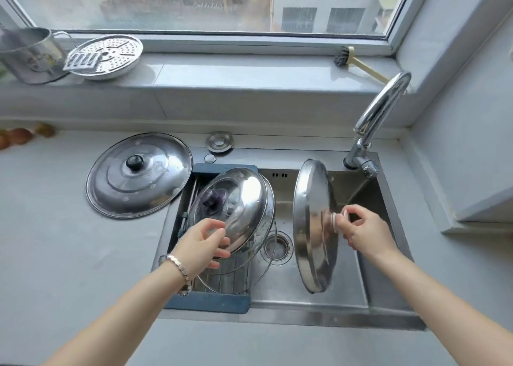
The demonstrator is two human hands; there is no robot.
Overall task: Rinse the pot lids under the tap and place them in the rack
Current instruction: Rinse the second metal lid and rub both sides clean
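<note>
Gleaming flat steel lid upright — right hand's fingers pinching its pale knob, left hand's gripping a domed lid.

Glossy polished metal lids, tap and sink; matt grey counter.

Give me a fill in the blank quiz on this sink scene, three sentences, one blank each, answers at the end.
1. The right hand pinches the upright lid by its ____.
2. The big lid with the black knob lies knob up on the ____.
3. The left hand holds the domed lid over the rack, on the ____ side of the sink.
Missing words: knob; counter; left.
</note>
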